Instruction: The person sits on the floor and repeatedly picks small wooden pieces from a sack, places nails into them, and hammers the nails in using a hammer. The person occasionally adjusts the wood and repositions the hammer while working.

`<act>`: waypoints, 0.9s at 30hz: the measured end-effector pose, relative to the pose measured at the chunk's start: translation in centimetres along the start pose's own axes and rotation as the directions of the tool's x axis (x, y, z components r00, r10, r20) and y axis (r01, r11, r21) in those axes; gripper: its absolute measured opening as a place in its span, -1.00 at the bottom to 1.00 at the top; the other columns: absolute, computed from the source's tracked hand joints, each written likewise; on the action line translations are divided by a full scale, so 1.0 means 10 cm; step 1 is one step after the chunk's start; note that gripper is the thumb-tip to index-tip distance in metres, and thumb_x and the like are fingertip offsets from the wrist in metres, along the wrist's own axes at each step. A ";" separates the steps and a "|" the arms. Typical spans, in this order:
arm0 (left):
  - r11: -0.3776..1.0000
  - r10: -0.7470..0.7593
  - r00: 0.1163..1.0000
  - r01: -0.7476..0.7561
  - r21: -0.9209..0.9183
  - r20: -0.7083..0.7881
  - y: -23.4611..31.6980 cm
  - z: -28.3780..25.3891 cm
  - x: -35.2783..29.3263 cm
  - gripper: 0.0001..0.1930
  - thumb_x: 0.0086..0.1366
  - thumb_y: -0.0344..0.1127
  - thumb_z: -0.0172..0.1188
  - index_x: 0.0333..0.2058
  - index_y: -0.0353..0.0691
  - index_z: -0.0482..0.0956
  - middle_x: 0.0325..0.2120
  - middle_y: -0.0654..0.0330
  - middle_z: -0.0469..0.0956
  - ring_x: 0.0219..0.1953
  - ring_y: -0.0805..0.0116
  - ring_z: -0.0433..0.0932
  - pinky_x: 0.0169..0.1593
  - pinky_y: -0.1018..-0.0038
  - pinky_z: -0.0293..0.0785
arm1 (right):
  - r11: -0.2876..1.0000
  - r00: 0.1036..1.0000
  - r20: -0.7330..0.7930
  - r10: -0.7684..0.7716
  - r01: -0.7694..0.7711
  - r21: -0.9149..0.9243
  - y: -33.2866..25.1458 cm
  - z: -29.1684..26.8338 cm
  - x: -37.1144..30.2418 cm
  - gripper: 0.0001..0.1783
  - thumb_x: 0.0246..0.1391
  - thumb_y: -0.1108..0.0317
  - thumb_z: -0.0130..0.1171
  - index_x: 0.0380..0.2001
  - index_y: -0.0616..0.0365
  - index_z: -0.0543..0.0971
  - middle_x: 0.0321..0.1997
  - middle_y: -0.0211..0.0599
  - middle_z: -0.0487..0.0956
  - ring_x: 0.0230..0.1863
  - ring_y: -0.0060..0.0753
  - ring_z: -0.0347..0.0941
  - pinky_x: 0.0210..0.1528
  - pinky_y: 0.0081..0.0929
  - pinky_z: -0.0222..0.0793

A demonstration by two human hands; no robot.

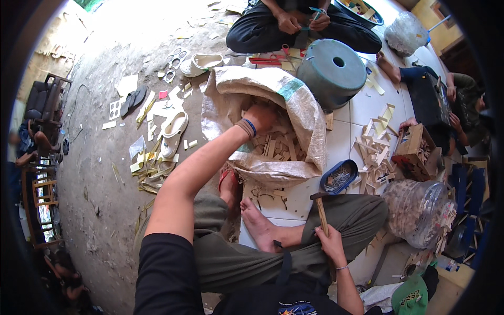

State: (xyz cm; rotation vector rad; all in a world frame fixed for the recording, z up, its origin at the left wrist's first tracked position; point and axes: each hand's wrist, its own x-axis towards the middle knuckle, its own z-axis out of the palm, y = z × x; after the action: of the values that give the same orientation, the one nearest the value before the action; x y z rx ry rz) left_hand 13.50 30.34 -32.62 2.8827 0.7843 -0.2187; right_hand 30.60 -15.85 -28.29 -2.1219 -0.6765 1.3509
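Currently, your left hand (261, 116) is inside the woven sack (314, 152), near its small wood pieces (278, 148); fingers hidden, cannot tell whether they grip anything. Your right hand (330, 242), nearer you than the sack, is closed round the hammer (322, 214). Blue container (355, 170) with nails (338, 176): just right of the sack. Upturned tub (325, 79): beside the sack's far right.

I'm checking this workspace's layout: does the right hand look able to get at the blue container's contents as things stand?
Probably not without freeing itself: the right hand grips the hammer. Otherwise the way looks clear: the blue container is close by and open on top.
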 end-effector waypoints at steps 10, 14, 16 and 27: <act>0.979 0.161 0.939 -0.190 -0.067 -0.303 0.17 -0.01 -0.20 -0.76 0.29 -0.15 0.25 -0.22 -0.18 0.68 -0.21 0.02 0.68 -0.19 -0.01 0.71 -0.20 0.13 0.66 | 0.999 0.999 -0.005 0.038 -0.038 -0.039 -0.07 0.00 -0.01 -0.69 0.31 0.20 0.28 -0.23 0.30 0.64 -0.41 -0.33 0.69 -0.33 -0.62 0.54 -0.24 -0.49 0.46; 0.969 0.223 0.974 -0.226 -0.096 -0.039 0.40 0.15 -0.36 -0.59 0.33 0.06 0.25 -0.14 -0.19 0.67 -0.17 0.02 0.66 -0.17 -0.06 0.70 -0.12 0.05 0.62 | 1.000 1.000 -0.004 -0.008 0.008 -0.022 -0.10 0.01 -0.03 -0.68 0.31 0.19 0.28 -0.23 0.30 0.64 -0.42 -0.32 0.68 -0.34 -0.60 0.55 -0.24 -0.48 0.47; 0.979 0.159 0.987 -0.162 -0.123 -0.032 0.47 0.26 -0.47 -0.56 0.34 0.06 0.25 -0.07 -0.20 0.66 -0.18 0.01 0.67 -0.16 -0.07 0.69 -0.09 0.06 0.61 | 0.999 1.000 -0.015 0.003 -0.004 -0.035 -0.11 0.01 -0.04 -0.68 0.31 0.18 0.28 -0.23 0.30 0.64 -0.42 -0.32 0.68 -0.35 -0.59 0.54 -0.24 -0.48 0.47; 0.918 0.165 0.986 -0.142 -0.369 0.032 0.13 0.09 -0.53 -0.70 0.28 -0.11 0.33 -0.05 0.01 0.74 -0.14 0.07 0.69 -0.05 -0.03 0.65 0.03 0.16 0.57 | 0.987 0.987 -0.042 -0.156 0.154 -0.038 -0.04 0.02 -0.04 -0.69 0.32 0.17 0.27 -0.28 0.24 0.61 -0.54 -0.39 0.57 -0.52 -0.60 0.45 -0.44 -0.40 0.38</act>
State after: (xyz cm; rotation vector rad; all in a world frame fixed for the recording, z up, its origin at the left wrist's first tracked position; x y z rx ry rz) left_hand 9.54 26.41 -32.41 2.5521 0.5180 -0.1264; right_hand 30.20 -15.76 -27.83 -2.0735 -0.8336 1.2125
